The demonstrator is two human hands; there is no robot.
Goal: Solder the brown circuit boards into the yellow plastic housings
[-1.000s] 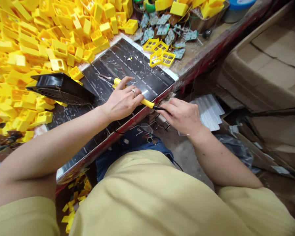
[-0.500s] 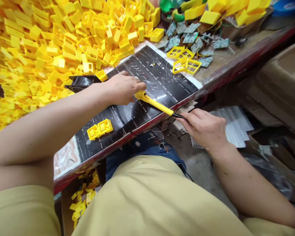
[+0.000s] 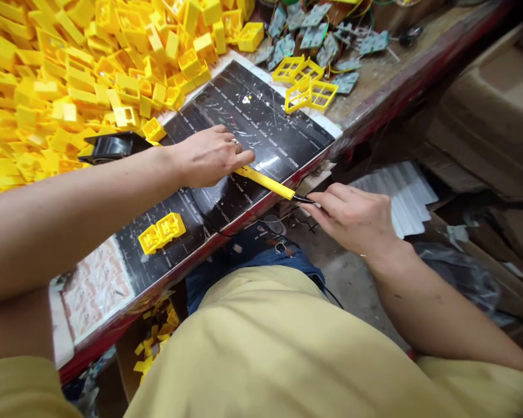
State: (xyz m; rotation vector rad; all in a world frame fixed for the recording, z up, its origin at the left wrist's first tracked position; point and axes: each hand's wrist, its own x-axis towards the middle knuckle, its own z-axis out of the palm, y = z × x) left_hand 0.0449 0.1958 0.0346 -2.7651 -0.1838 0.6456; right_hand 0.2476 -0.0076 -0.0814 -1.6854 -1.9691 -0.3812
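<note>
Slanting between my two hands is a yellow stick-like tool [image 3: 268,182] with a black tapered end [image 3: 301,198]; its exact kind I cannot make out. My left hand [image 3: 215,155], a ring on one finger, is closed over the tool's upper end above the black work mat [image 3: 265,136] and hides it. The fingers of my right hand [image 3: 353,217] pinch the black end, just past the table's front edge. A pair of joined yellow plastic housings [image 3: 162,232] lies on the mat below my left forearm. Near my left wrist sits a black fan-like part [image 3: 115,146].
A large heap of yellow plastic housings [image 3: 91,69] covers the left and back of the table. Green circuit boards [image 3: 316,35] with wires and several yellow open frames [image 3: 309,96] lie at the back right. Cardboard boxes [image 3: 497,104] stand right of the red table edge [image 3: 366,130].
The view has shifted, so the table things appear further left and higher. My left hand now covers the tool's wider part, which showed before. Both hands remain on the tool.
</note>
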